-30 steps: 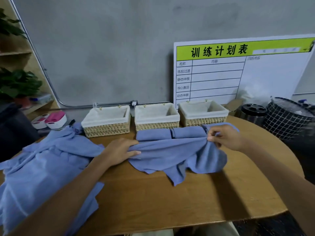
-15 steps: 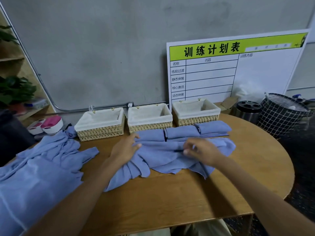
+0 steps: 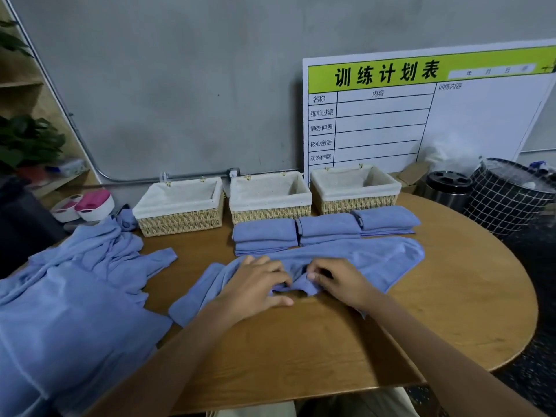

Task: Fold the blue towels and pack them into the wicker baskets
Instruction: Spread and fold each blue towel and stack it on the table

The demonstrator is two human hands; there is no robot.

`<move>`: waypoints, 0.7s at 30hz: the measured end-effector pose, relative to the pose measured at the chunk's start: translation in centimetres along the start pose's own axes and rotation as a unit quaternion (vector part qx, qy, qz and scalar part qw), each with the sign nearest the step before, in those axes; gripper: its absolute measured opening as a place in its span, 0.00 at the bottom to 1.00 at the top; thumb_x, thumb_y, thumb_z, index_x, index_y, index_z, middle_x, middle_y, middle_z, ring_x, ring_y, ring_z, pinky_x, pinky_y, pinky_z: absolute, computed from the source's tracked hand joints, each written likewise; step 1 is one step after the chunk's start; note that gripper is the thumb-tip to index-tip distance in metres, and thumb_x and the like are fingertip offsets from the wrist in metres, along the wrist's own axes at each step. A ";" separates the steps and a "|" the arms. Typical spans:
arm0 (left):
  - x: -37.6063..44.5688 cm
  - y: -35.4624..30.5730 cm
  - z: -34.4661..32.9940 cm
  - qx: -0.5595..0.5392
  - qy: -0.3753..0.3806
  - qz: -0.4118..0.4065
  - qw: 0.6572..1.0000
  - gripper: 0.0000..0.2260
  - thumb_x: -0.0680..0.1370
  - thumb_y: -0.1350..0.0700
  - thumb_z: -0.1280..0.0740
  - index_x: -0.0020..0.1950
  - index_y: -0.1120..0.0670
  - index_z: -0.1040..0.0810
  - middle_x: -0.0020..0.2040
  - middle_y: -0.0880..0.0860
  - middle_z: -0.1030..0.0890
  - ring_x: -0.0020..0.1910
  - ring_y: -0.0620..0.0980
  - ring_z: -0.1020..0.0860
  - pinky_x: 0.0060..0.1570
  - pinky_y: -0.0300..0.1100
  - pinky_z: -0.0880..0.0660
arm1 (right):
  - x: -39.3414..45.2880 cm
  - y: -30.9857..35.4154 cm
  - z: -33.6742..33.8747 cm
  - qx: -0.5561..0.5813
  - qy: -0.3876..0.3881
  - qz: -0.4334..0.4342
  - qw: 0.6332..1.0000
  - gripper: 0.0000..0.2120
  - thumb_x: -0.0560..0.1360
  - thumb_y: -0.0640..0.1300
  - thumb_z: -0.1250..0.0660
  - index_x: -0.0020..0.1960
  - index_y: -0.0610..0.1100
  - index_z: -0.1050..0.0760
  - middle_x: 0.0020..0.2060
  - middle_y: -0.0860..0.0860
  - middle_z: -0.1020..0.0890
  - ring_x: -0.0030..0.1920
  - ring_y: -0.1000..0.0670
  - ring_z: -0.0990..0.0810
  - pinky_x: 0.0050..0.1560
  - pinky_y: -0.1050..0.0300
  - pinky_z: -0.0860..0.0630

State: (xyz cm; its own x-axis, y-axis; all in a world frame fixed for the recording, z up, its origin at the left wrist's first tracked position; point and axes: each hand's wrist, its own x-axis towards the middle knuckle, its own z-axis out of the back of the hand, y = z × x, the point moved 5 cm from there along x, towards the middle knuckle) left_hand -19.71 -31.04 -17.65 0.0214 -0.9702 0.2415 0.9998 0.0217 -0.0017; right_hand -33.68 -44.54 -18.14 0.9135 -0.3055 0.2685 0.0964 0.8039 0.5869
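A loose blue towel (image 3: 388,260) lies spread and rumpled across the middle of the wooden table. My left hand (image 3: 255,284) and my right hand (image 3: 337,281) sit close together on its near edge, each pinching a fold of the cloth. Behind it lie three folded blue towels (image 3: 264,233) (image 3: 328,227) (image 3: 385,219) in a row. Three wicker baskets with white liners stand along the wall: left (image 3: 180,224), middle (image 3: 270,213), right (image 3: 358,203). All three show bare liners. A pile of unfolded blue towels (image 3: 69,302) covers the table's left side.
A white board with a green header (image 3: 427,115) leans on the wall behind the baskets. A black wire bin (image 3: 511,197) and a dark metal can (image 3: 448,188) stand off the table's right. Pink-and-white containers (image 3: 87,203) sit at the back left.
Both hands have come together at the near edge of the loose towel. The towel now lies flatter and wider, and all three folded towels behind it show.
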 end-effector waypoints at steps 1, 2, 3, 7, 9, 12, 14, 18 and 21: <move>0.4 -0.4 0.1 -0.009 0.006 0.002 1.000 0.22 0.76 0.31 0.42 0.55 0.44 0.19 0.54 0.42 0.23 0.53 0.45 0.28 0.53 0.46 0.36 | 0.2 0.0 0.6 0.040 -0.016 -0.026 0.999 0.09 0.82 0.44 0.37 0.43 0.48 0.26 0.35 0.53 0.22 0.37 0.55 0.25 0.40 0.57 0.29; 0.9 -0.6 0.3 -0.030 -0.003 0.019 0.999 0.18 0.77 0.34 0.39 0.53 0.45 0.19 0.53 0.42 0.22 0.52 0.44 0.27 0.53 0.46 0.35 | 0.4 0.2 1.2 0.062 -0.030 -0.044 0.997 0.11 0.83 0.43 0.39 0.41 0.48 0.29 0.33 0.53 0.24 0.35 0.55 0.27 0.38 0.58 0.32; 1.2 -0.6 0.8 -0.066 -0.030 0.044 0.996 0.14 0.79 0.38 0.37 0.51 0.47 0.19 0.50 0.43 0.21 0.50 0.45 0.25 0.52 0.47 0.32 | 0.6 0.5 1.9 0.068 -0.042 -0.057 0.995 0.12 0.83 0.41 0.40 0.40 0.48 0.31 0.33 0.53 0.26 0.34 0.56 0.29 0.38 0.59 0.34; 2.0 -0.2 3.7 -0.271 -0.137 0.146 0.941 0.09 0.84 0.52 0.39 0.45 0.53 0.29 0.33 0.47 0.27 0.31 0.45 0.28 0.34 0.49 0.30 | 1.1 3.3 5.2 0.105 -0.093 -0.068 0.988 0.14 0.85 0.46 0.45 0.41 0.45 0.35 0.34 0.50 0.31 0.34 0.56 0.33 0.42 0.55 0.34; 2.9 -1.2 6.3 -0.323 -0.175 0.154 0.917 0.08 0.85 0.56 0.41 0.47 0.56 0.31 0.32 0.51 0.30 0.29 0.47 0.32 0.33 0.47 0.36 | 1.2 5.8 6.2 0.104 -0.096 -0.067 0.988 0.16 0.83 0.59 0.46 0.43 0.49 0.35 0.34 0.53 0.29 0.35 0.55 0.29 0.43 0.51 0.31; 4.5 -2.8 11.0 -0.344 -0.223 0.150 0.900 0.06 0.84 0.60 0.42 0.48 0.56 0.32 0.35 0.55 0.26 0.33 0.52 0.29 0.36 0.49 0.33 | 1.7 9.7 7.7 -0.070 -0.091 -0.029 0.993 0.21 0.78 0.67 0.42 0.45 0.48 0.37 0.33 0.53 0.28 0.36 0.49 0.26 0.37 0.53 0.33; 5.2 -3.1 13.7 -0.325 -0.242 0.144 0.903 0.05 0.84 0.59 0.41 0.48 0.55 0.30 0.34 0.50 0.25 0.33 0.47 0.28 0.36 0.46 0.32 | 2.3 11.4 9.7 -0.151 -0.141 -0.004 0.978 0.16 0.81 0.57 0.39 0.45 0.46 0.37 0.36 0.52 0.27 0.40 0.44 0.25 0.35 0.49 0.39; 5.7 -2.3 17.1 -0.258 -0.253 0.129 0.924 0.06 0.82 0.51 0.37 0.46 0.49 0.27 0.32 0.46 0.26 0.33 0.45 0.29 0.36 0.43 0.34 | 3.1 13.2 12.8 -0.267 -0.204 0.021 0.942 0.04 0.75 0.41 0.35 0.45 0.42 0.29 0.45 0.42 0.22 0.46 0.37 0.21 0.39 0.50 0.38; 5.9 -1.7 18.1 -0.160 -0.228 0.135 0.951 0.08 0.81 0.44 0.36 0.46 0.47 0.26 0.37 0.47 0.22 0.38 0.50 0.24 0.37 0.45 0.30 | 3.9 13.7 13.7 -0.329 -0.197 -0.004 0.924 0.07 0.73 0.39 0.35 0.50 0.39 0.24 0.49 0.42 0.22 0.51 0.38 0.22 0.42 0.50 0.37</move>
State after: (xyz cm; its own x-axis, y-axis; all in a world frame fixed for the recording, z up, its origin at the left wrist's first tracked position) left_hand -21.37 -32.41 1.36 0.3460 -0.7323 0.5865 0.9100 0.1097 -0.3999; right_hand -34.24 -41.71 1.35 0.7098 -0.3714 0.5985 0.4405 0.8971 0.0343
